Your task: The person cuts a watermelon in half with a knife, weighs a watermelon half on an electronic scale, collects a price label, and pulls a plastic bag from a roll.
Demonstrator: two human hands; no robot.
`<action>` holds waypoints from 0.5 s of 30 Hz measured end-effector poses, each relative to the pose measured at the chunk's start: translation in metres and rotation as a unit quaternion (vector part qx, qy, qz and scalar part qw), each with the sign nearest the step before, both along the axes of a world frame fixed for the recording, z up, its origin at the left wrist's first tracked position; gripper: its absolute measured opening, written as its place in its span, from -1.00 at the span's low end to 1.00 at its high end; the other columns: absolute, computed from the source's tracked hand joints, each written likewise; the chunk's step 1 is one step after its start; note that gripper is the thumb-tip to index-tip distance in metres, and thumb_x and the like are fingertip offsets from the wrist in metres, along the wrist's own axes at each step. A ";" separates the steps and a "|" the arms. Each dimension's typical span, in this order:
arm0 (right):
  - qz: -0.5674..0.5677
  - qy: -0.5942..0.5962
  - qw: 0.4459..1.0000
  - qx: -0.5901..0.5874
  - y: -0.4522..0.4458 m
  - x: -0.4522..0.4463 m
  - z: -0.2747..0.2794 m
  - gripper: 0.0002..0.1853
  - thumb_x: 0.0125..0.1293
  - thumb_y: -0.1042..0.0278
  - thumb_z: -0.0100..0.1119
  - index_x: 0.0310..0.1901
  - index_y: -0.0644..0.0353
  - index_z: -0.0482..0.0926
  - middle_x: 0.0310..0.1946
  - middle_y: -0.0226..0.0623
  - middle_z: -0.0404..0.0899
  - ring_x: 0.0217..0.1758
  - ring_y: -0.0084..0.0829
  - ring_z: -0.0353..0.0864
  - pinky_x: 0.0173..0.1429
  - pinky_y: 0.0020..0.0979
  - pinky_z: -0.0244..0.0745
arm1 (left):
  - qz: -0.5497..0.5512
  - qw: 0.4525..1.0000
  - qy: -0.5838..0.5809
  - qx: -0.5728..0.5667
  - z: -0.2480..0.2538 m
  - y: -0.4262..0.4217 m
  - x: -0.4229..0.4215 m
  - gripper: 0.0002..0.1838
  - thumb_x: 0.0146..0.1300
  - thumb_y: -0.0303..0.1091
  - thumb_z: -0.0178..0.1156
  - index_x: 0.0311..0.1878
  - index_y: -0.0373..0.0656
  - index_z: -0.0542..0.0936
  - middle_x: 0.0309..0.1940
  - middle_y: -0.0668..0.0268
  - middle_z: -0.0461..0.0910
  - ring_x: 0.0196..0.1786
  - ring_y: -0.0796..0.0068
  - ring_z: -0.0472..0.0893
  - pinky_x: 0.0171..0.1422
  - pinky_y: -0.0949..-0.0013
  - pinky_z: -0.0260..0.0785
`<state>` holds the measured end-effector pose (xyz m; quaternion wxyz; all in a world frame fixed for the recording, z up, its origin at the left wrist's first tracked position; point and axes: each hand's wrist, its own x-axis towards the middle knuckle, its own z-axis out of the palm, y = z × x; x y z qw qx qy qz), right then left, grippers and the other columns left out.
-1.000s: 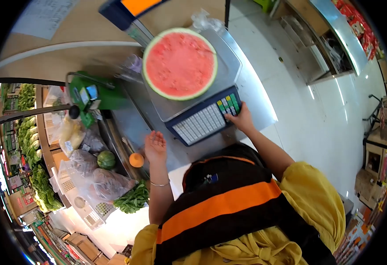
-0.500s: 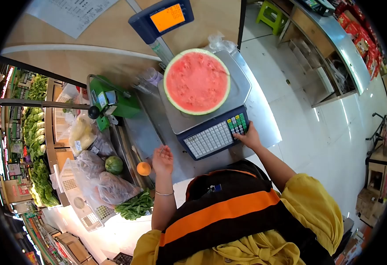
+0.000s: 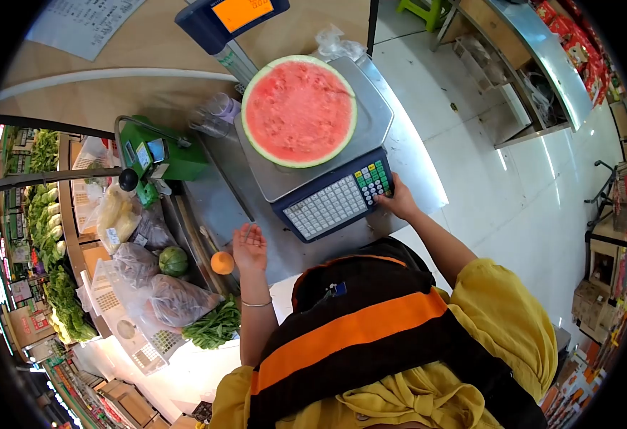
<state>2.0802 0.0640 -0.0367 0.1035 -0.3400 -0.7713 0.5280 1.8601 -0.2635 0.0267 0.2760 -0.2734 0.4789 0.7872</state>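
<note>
A cut watermelon (image 3: 299, 111), its red flesh facing up, rests on the metal plate of a weighing scale (image 3: 331, 196). My right hand (image 3: 400, 200) is at the right end of the scale's keypad, the thumb touching the lower keys. Its other fingers lie along the scale's side edge, spread from the thumb and partly hidden. My left hand (image 3: 250, 250) is palm up, loosely open and with nothing visible in it, left of the scale. Beside it lies an orange (image 3: 222, 262). The scale's lit orange display (image 3: 242, 13) stands behind the watermelon, cut off at the top.
A green bag-sealing device (image 3: 159, 154) stands left of the scale. Bagged produce (image 3: 177, 299), a small green melon (image 3: 173, 261) and leafy greens (image 3: 213, 325) lie to the left. Clear plastic bags (image 3: 338, 44) sit behind the scale. Another counter (image 3: 542, 50) is across the floor.
The whole scene has shifted left and slightly up as my head moved. My right thumb stays at the keypad, and my left hand remains palm up beside the scale.
</note>
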 end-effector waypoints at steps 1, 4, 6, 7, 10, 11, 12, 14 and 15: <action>0.000 -0.019 1.000 0.012 0.000 -0.001 -0.002 -0.28 -0.09 0.30 0.39 0.10 0.30 0.23 -0.15 0.00 0.52 -0.04 -0.11 0.51 0.06 -0.27 0.38 | 0.004 1.000 -0.003 -0.005 0.002 0.003 -0.001 -0.65 0.29 -0.02 -0.04 -0.11 -0.11 0.46 -0.24 0.34 0.51 -0.16 0.47 0.48 -0.07 0.43 0.29; 0.000 -0.040 0.999 0.021 0.000 -0.003 0.001 -0.34 -0.07 0.28 0.38 0.04 0.30 0.26 -0.20 0.00 0.54 -0.09 -0.10 0.54 0.01 -0.25 0.40 | -0.001 1.000 -0.009 -0.008 -0.001 0.006 -0.001 -0.64 0.29 -0.02 -0.04 -0.11 -0.12 0.46 -0.23 0.34 0.51 -0.15 0.47 0.48 -0.07 0.43 0.29; -0.002 -0.044 0.999 0.020 0.002 -0.003 0.006 -0.35 -0.09 0.25 0.39 0.01 0.30 0.28 -0.20 0.02 0.53 -0.09 -0.06 0.53 -0.01 -0.22 0.40 | -0.001 1.000 -0.010 -0.005 -0.002 0.009 -0.001 -0.65 0.29 -0.02 -0.03 -0.11 -0.12 0.46 -0.23 0.33 0.51 -0.15 0.47 0.48 -0.07 0.42 0.29; 0.007 -0.048 0.999 0.019 0.004 -0.003 0.009 -0.36 -0.09 0.25 0.39 0.01 0.30 0.29 -0.22 0.02 0.54 -0.10 -0.06 0.54 -0.03 -0.21 0.41 | -0.004 1.000 -0.016 -0.003 -0.002 0.010 -0.001 -0.65 0.28 -0.03 -0.03 -0.11 -0.12 0.46 -0.23 0.33 0.51 -0.15 0.47 0.48 -0.07 0.42 0.29; 0.013 -0.054 0.998 0.025 0.004 -0.003 0.006 -0.36 -0.08 0.23 0.39 0.01 0.29 0.29 -0.23 0.02 0.54 -0.12 -0.05 0.55 -0.05 -0.21 0.42 | -0.017 1.000 -0.014 0.010 -0.001 0.014 -0.001 -0.65 0.27 -0.03 -0.01 -0.11 -0.11 0.46 -0.23 0.32 0.51 -0.15 0.47 0.48 -0.07 0.42 0.29; 0.008 -0.057 0.998 0.031 0.004 -0.002 0.003 -0.36 -0.08 0.22 0.39 0.01 0.28 0.29 -0.24 0.02 0.55 -0.13 -0.05 0.55 -0.05 -0.21 0.42 | -0.017 1.000 -0.014 0.011 -0.001 0.015 0.000 -0.65 0.27 -0.03 -0.01 -0.11 -0.11 0.46 -0.23 0.32 0.51 -0.15 0.47 0.48 -0.07 0.42 0.29; 0.007 -0.057 0.998 0.031 0.004 -0.003 0.003 -0.36 -0.08 0.22 0.39 0.01 0.28 0.29 -0.24 0.02 0.55 -0.13 -0.05 0.55 -0.05 -0.21 0.42 | -0.021 1.000 -0.011 0.010 0.000 0.015 0.000 -0.65 0.27 -0.03 -0.01 -0.11 -0.11 0.46 -0.23 0.32 0.51 -0.15 0.47 0.48 -0.07 0.42 0.29; -0.003 -0.076 0.997 0.029 0.002 -0.002 0.004 -0.34 -0.08 0.20 0.39 0.02 0.28 0.28 -0.23 0.01 0.55 -0.13 -0.05 0.55 -0.04 -0.22 0.42 | -0.026 1.000 -0.009 0.009 0.001 0.017 0.001 -0.66 0.27 -0.03 0.00 -0.11 -0.11 0.46 -0.23 0.32 0.51 -0.15 0.47 0.49 -0.07 0.42 0.29; -0.004 -0.076 0.997 0.030 0.003 -0.001 0.003 -0.34 -0.08 0.20 0.39 0.02 0.28 0.28 -0.23 0.01 0.55 -0.13 -0.05 0.55 -0.04 -0.22 0.42 | -0.024 1.000 -0.009 0.008 0.001 0.018 0.001 -0.66 0.27 -0.03 0.00 -0.10 -0.11 0.46 -0.23 0.31 0.51 -0.15 0.47 0.49 -0.07 0.42 0.29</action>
